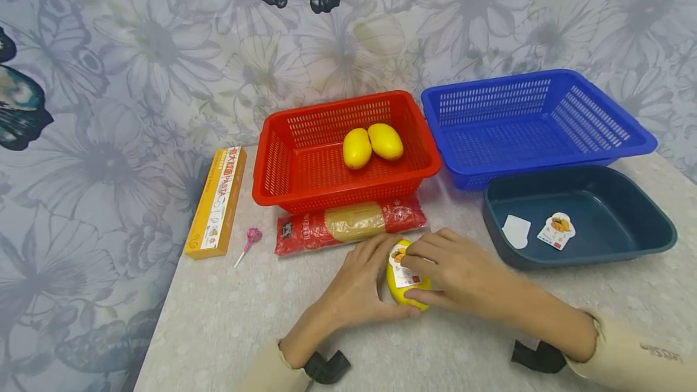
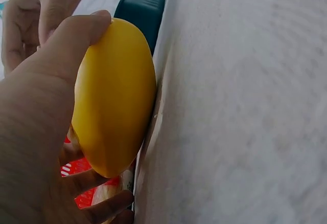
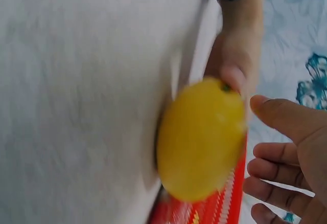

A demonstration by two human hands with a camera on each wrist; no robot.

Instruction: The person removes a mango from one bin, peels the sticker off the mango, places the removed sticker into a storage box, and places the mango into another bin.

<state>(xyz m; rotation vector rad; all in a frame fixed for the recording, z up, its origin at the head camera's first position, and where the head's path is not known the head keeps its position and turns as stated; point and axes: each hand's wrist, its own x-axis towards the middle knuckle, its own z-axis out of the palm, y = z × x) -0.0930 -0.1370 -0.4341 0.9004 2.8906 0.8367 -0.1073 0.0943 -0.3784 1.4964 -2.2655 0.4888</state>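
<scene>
A yellow mango (image 1: 396,291) sits on the table in the middle front of the head view, with a white mango-picture label (image 1: 404,273) on its upper face. My left hand (image 1: 359,288) holds it from the left, thumb at the near end and fingers around the far end. Over its right side hovers my right hand (image 1: 463,271), fingers loosely bent near the label. A small gap separates the right fingertips from the mango (image 3: 202,139) in the right wrist view. From the left wrist view the mango's (image 2: 116,96) smooth side shows, and the label is hidden.
Two mangoes (image 1: 385,141) lie in a red basket (image 1: 348,191). Before it is a red noodle packet (image 1: 356,222); leftward are a pasta box (image 1: 216,204) and a pink lollipop (image 1: 253,235). A blue basket (image 1: 544,162) and a dark teal tub (image 1: 615,216) holding two labels stand right.
</scene>
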